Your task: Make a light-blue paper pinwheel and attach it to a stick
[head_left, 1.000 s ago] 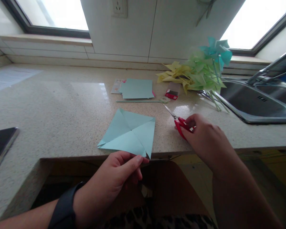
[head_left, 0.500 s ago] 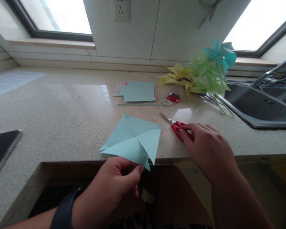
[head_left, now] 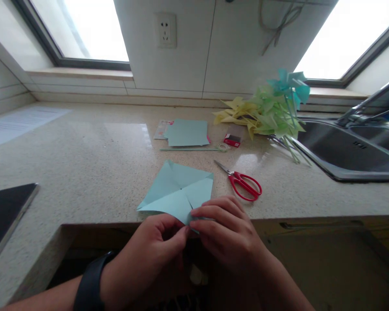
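A light blue square of paper (head_left: pixel 171 185) with slits cut in from its corners and a small dark dot at its centre lies at the counter's front edge. My left hand (head_left: pixel 155 246) pinches its near corner between thumb and fingers. From the other side my right hand (head_left: pixel 228 229) closes its fingers on the same near part of the paper, hiding the right corner by the slit. Red-handled scissors (head_left: pixel 243 183) rest just beyond my right hand, apart from it, with the blades pointing away to the left.
Behind the paper are a stack of blue sheets (head_left: pixel 188 132), a thin stick (head_left: pixel 188 150) and a small red box (head_left: pixel 232 139). Yellow, green and blue paper pinwheels (head_left: pixel 266 108) lie near the sink (head_left: pixel 337 177). A dark flat panel (head_left: pixel 9 207) sits at left.
My right hand has let go of the scissors and moved left to the near corner of the paper. The scissors stay on the counter. My left hand keeps its pinch.
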